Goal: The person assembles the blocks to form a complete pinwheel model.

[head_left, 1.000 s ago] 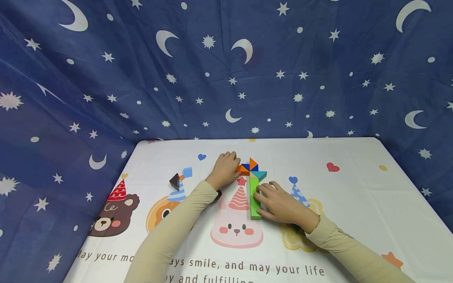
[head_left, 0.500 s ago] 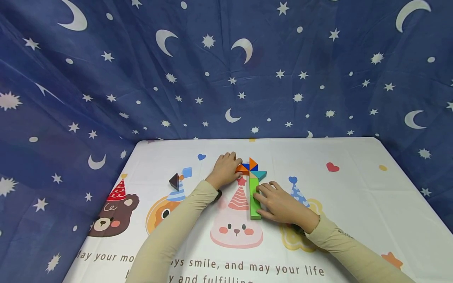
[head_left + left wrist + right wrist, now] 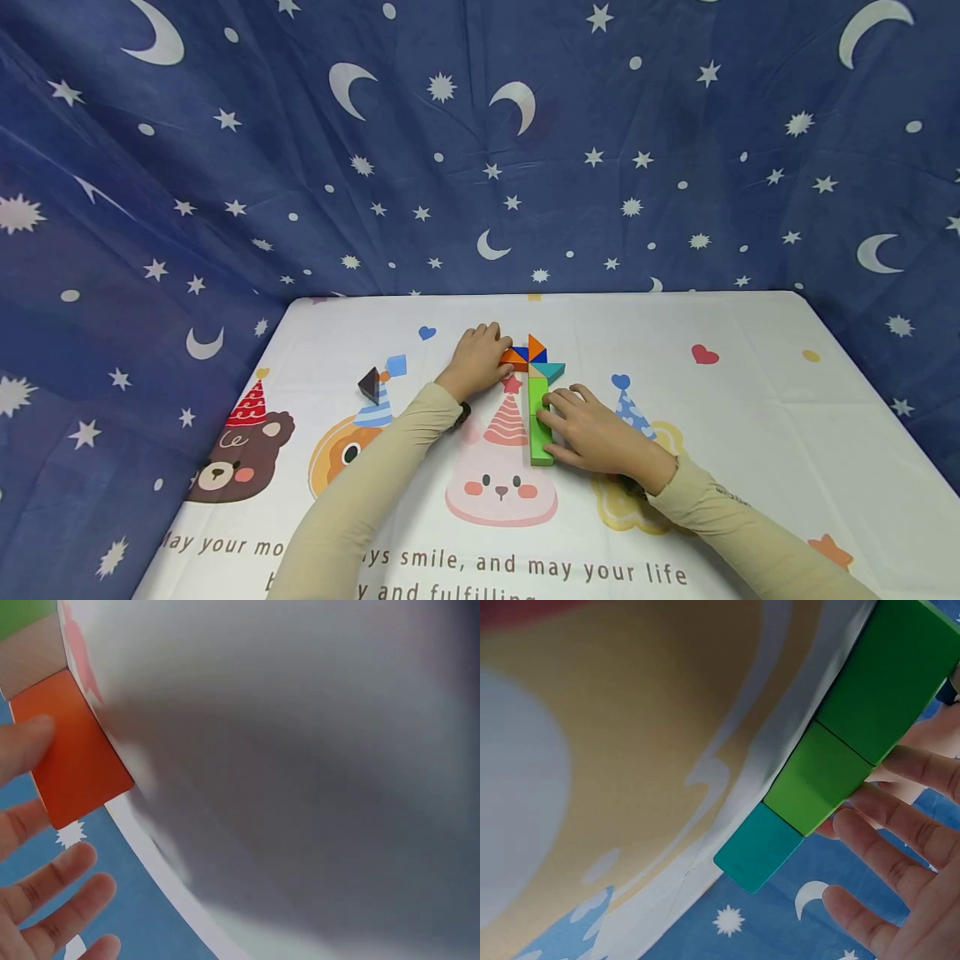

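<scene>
Toy blocks form a pinwheel on a stem on the tablecloth. My left hand (image 3: pixel 476 362) pinches the orange triangular block (image 3: pixel 514 360) at the pinwheel's left, thumb on its near face and index finger at its far side. My right hand (image 3: pixel 596 432) lies along the right side of two green blocks (image 3: pixel 538 437) placed end to end, fingertips touching them. In the right wrist view these fingers are mostly straight beside the light green block (image 3: pixel 817 780). A teal triangular block (image 3: pixel 552 372), blue triangular blocks (image 3: pixel 538 357) and another orange triangular block (image 3: pixel 536 345) complete the cluster.
A dark triangular block (image 3: pixel 370 385) sits apart, left of the left hand. The white tablecloth (image 3: pixel 750 417) carries printed animals, hearts and lettering. Behind the table's back edge hangs a blue curtain (image 3: pixel 420 183) with moons and stars.
Both hands and the blocks stay practically where they were. The left forearm and the view shift only very slightly.
</scene>
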`<move>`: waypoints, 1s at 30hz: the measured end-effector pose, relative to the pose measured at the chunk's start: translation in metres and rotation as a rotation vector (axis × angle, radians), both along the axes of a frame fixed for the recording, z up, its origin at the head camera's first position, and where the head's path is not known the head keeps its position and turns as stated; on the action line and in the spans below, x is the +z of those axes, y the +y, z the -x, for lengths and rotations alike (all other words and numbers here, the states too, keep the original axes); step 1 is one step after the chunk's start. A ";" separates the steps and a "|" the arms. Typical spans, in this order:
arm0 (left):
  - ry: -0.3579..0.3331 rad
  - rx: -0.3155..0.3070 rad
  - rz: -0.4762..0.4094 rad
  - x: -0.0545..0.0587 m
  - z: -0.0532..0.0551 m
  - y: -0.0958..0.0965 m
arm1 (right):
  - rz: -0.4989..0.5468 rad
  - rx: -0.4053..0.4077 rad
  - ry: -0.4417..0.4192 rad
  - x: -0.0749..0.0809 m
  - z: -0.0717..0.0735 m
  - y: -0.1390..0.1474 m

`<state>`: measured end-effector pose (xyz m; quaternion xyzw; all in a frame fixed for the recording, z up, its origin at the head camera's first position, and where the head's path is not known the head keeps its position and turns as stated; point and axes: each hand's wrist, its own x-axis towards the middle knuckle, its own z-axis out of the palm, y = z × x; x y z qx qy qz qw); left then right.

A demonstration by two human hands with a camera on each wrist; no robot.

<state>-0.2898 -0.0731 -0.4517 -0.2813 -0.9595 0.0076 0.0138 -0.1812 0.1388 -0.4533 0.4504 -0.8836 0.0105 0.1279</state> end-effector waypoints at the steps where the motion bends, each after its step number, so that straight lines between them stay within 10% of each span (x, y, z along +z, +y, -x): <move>1: 0.000 0.001 -0.001 0.000 0.000 0.000 | -0.002 -0.002 -0.002 0.000 0.000 0.000; 30: 0.023 0.034 -0.126 0.008 -0.014 -0.043 | -0.010 -0.007 -0.016 0.001 -0.001 0.000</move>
